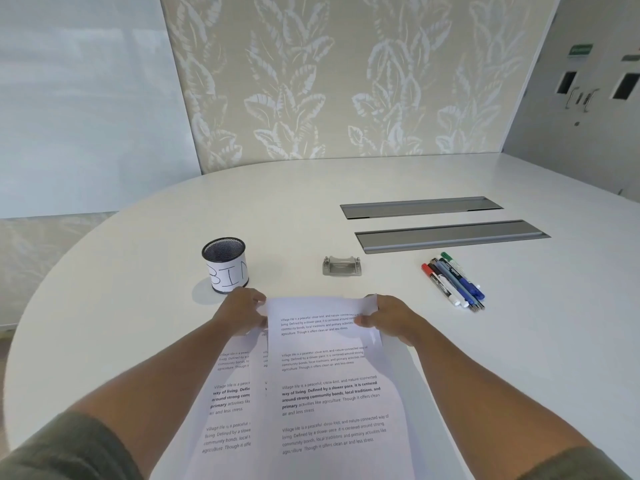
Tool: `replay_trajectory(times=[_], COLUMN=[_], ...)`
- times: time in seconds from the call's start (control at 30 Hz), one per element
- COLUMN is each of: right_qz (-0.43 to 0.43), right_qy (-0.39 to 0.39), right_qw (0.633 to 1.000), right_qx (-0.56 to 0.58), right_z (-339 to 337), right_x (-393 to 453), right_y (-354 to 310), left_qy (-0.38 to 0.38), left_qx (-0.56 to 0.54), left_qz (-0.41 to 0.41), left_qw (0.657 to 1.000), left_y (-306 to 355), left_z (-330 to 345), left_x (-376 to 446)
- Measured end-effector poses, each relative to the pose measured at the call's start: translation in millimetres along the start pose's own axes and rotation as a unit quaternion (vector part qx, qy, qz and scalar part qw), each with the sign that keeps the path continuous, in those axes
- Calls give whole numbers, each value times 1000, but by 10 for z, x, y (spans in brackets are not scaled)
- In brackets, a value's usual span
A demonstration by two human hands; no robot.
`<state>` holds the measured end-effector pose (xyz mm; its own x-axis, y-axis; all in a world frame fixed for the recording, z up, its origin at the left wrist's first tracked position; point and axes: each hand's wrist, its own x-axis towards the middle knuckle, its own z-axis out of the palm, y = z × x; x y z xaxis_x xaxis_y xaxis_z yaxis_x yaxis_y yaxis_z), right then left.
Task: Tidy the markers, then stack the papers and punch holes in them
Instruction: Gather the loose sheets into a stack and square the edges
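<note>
While the white table (138,271) spread wide under you, you had the papers (325,393) right in front of your chest, printed sheets fanned out of line, one edge showing off to the left beneath the top sheet. Your left hand (242,311) pinched the far left corner, fingers curled onto the sheet edge, and your right hand (391,320) gripped the far right corner, thumb on top, that corner lifted and curling up off the rest. So both hands were closed on paper, nothing spare. To my eye you were squaring the stack, and the way to do it well was to gather every sheet, stand the pile on one edge and tap it on the table until the sides ran flush, keeping the grip loose enough for the sheets to slide. Two grey cable trays (450,233) sat set into the tabletop, well off to the right and out of your way. The mesh bin (227,265), labelled by hand, stood just beyond your left hand, close enough to knock if you swung wide. The markers (453,282) lay in a loose bundle at the right, not in the cup, so that part looked unfinished. The hole punch (342,266) waited straight ahead beyond the papers, untouched.
</note>
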<state>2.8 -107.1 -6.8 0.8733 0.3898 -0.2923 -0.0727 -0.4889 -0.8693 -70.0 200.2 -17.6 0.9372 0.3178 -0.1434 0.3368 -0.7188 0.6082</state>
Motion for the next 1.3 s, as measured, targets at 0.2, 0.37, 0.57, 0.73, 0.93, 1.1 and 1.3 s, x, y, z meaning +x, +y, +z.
replay_trajectory(times=[0.2,0.37,0.57,0.73,0.93,1.1,1.3], right_qz=[-7,-3,0,-3,-5,-23,-56], right_qy=[-7,-8,-2,8,39,86,111], right_qw=[1000,1000,1000,1000,998,992,987], right_qx=[-11,-11,-9,6,54,86,100], right_z=[5,16,34,76,131,176,206], right_x=[-13,-41,-46,-48,-41,-18,23], right_y=[4,4,-3,-16,-36,-68,-84], left_qy=[-12,-19,3,14,36,-51,-12], left_qx=[17,113,58,-16,-172,-336,-374], left_qz=[-12,-4,12,18,-5,32,29], left_qw=[1000,993,998,1000,984,940,927], left_y=[6,3,-34,-42,-25,12,36], left_z=[-5,-6,-5,14,37,-29,-129], left_x=[6,43,11,-55,-106,-134,-126])
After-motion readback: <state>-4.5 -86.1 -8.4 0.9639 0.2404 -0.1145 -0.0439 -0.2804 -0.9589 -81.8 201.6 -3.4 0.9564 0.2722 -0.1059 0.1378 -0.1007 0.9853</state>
